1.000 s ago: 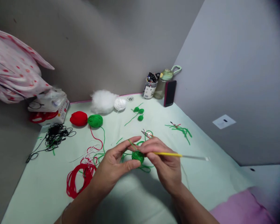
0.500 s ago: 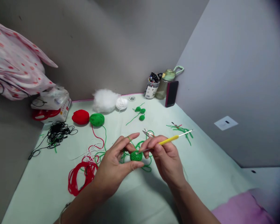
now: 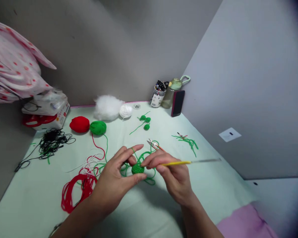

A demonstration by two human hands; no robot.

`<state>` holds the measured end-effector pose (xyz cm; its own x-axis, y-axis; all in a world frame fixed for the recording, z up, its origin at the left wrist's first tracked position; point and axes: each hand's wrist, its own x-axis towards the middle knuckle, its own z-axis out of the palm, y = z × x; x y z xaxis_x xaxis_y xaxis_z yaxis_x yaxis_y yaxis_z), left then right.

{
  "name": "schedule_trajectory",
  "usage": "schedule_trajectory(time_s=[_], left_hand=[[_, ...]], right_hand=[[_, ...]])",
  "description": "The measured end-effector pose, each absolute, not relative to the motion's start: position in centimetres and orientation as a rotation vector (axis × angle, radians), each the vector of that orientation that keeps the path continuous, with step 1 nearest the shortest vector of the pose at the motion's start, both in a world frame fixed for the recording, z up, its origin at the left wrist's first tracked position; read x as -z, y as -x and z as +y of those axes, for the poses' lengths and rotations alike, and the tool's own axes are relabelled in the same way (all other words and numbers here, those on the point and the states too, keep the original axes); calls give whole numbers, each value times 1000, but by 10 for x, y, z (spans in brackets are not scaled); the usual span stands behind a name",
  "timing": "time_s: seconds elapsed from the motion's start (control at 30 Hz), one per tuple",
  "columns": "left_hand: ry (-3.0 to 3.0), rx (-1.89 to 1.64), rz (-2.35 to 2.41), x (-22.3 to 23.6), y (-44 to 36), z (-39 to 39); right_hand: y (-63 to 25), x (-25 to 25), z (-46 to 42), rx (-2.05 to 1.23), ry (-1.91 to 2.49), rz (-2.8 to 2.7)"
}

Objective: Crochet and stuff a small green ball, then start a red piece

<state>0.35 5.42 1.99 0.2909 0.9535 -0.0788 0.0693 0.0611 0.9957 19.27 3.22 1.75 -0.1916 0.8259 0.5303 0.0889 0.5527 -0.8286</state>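
A small round green crochet piece is pinched between the thumb and fingers of my left hand. Green yarn runs over that hand's raised index finger. In my right hand is a crochet hook with a yellow handle, held like a pencil; one metal end meets the top of the crochet piece, while the other points right and is blurred. Loose loops of green yarn lie on the table behind and below the piece. Scissors lie just beyond my right hand, partly hidden by it.
Left are a red yarn ball, green yarn ball, red yarn coil and black cord tangle. White stuffing, small green pieces, a pen cup, bottle and phone stand or lie farther back. Yarn scraps lie right.
The view has shifted slightly, so things sit further left. The hook has swung from slanting upward to nearly level. My left hand keeps its pinch on the crochet piece.
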Motion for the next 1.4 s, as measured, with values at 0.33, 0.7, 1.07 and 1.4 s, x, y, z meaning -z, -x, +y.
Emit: schedule_trajectory(time_s=[0.33,0.7,1.07,1.4], left_hand=[[-1345,-1115,1016,-16,-10,43],[-866,-1028,787,-18,-9,39],[-646,-774,589,-26,-2,51],[-901,-857,719,-18,5,58]], right_hand=[[-185,-13,25,103,884,-1933],[-184,-2,12,388,864,-1944],[-183,-11,20,-400,716,-1668],[-185,-15,35,-1109,758,-1146]])
